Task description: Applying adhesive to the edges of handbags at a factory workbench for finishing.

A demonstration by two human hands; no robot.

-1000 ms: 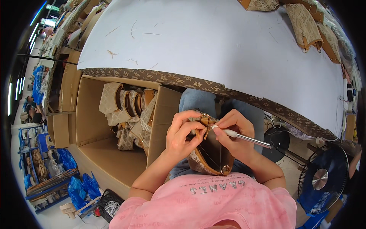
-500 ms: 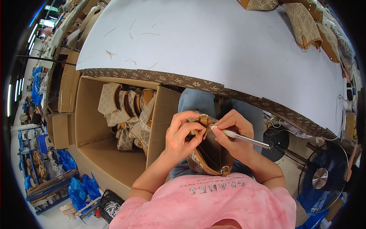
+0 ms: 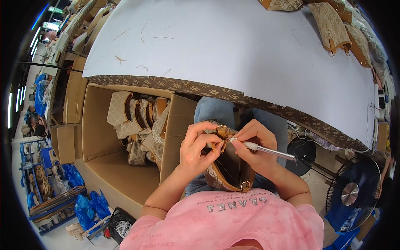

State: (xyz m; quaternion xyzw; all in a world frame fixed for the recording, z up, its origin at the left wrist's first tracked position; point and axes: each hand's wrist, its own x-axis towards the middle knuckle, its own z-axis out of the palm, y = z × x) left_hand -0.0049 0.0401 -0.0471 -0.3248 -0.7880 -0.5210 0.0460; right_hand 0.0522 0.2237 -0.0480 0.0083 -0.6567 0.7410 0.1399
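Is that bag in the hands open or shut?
Open: the bag gapes toward the camera, so its brown inside shows.

Beige bag, brown-patterned, tan-edged (lining perhaps brown); tool white and silver.

Black fan, blue plastic bags, bright tube lights

You can pass above the desk at upper centre; bags block you at upper right, the box left of centre, the fan at lower right.
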